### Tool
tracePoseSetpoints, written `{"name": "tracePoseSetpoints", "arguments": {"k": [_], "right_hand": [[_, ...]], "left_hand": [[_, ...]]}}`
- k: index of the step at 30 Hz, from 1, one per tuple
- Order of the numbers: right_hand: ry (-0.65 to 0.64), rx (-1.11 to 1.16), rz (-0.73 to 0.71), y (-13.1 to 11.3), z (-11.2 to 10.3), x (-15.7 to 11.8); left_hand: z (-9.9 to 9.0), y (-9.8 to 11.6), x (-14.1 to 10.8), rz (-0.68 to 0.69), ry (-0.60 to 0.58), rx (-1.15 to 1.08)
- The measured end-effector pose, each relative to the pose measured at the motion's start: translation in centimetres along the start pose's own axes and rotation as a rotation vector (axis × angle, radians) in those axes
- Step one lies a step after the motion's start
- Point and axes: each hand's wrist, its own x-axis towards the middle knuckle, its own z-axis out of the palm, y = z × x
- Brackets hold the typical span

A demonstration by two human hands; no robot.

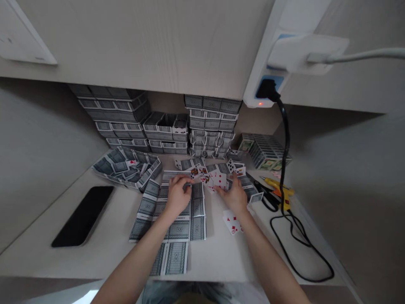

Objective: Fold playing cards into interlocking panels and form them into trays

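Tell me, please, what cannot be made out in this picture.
Head view: the bare left hand hides part of the flat, grey-patterned card panel.
Head view: blur leaves unclear whether the bare right hand grips the white, red-marked cards.
Head view: the right edge cuts off the thin white cable.
Head view: the pale wooden board hides the top of the leftmost grey card stack.

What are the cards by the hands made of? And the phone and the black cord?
Cards: probably thin, smooth coated paper, going by the flat, crisply printed faces; plastic is possible.
Phone: the front is likely smooth glass, since it's one flat, even black sheet.
Black cord: bendy plastic or rubber, I think, because it curves in smooth loops.
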Motion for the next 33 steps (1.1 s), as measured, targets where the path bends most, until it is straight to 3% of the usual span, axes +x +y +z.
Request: {"name": "tracePoseSetpoints", "arguments": {"k": [14,19,26,30,33], "right_hand": [[0.084,0.495,-0.077,2.0,2.0,0.8],[-0.018,0.665,-0.103,1.8,1.8,0.6],[-0.219,0.829,-0.175,0.4,0.3,-0.2],[-0.246,0.834,-0.258,-0.5,-0.5,-0.7],[-0.258,0.890,-0.212,-0.9,-1.0,-1.0]], "left_hand": [[0.7,0.0,-0.3,0.073,-0.024,-0.090],[0.6,0.5,-0.4,0.000,-0.047,-0.221],[0.0,1.4,-0.5,0.028,-0.079,-0.322],[0.2,1.0,-0.4,-0.007,-0.083,-0.323],[0.5,0.8,-0.5,-0.021,-0.103,-0.299]]}}
